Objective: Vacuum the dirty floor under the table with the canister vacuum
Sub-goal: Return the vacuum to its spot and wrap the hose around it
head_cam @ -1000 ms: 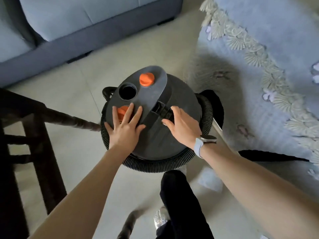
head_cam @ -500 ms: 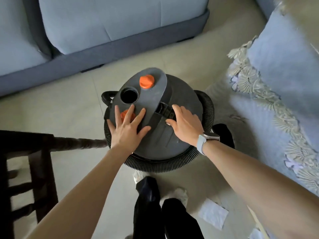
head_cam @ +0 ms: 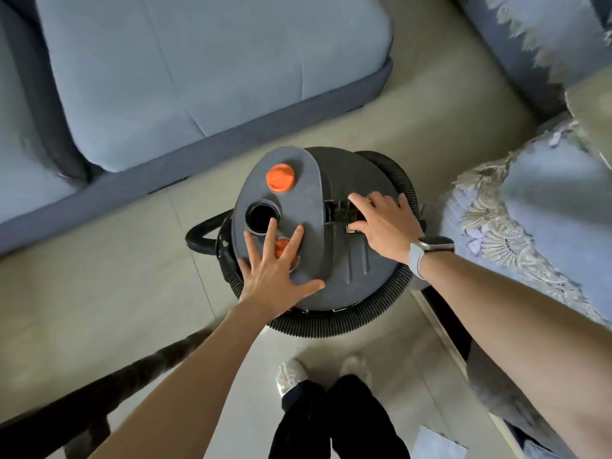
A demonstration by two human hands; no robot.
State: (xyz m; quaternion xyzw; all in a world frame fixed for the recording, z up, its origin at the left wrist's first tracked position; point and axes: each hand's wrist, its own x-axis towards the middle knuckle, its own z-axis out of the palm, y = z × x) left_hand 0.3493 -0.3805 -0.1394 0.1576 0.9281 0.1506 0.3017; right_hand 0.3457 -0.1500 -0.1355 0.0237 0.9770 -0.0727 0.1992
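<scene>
Directly below the camera, the canister vacuum stands on the pale tiled floor, between a grey-blue sofa and a table draped in a lace-edged cloth. Its ribbed black hose is coiled around the base of the drum.

The left hand lies flat on the raised grey panel of the lid, fingers spread wide and thumb stretched out to the side; it grasps nothing. The palm covers most of an orange button, which shows between two fingers, and one fingertip reaches the rim of the round black port. A second orange knob sits farther along the panel, untouched.

The right hand, with a watch on its wrist, rests over the black carry handle set into the top of the drum. Its fingers are loosely curved and lie on the handle; whether they are hooked under it cannot be told, since the hand hides that part.

Two feet in light slippers and dark trouser legs stand just behind the vacuum. A scrap of white paper lies on the tiles near the table, and a dark wooden chair fills the lower left corner.
</scene>
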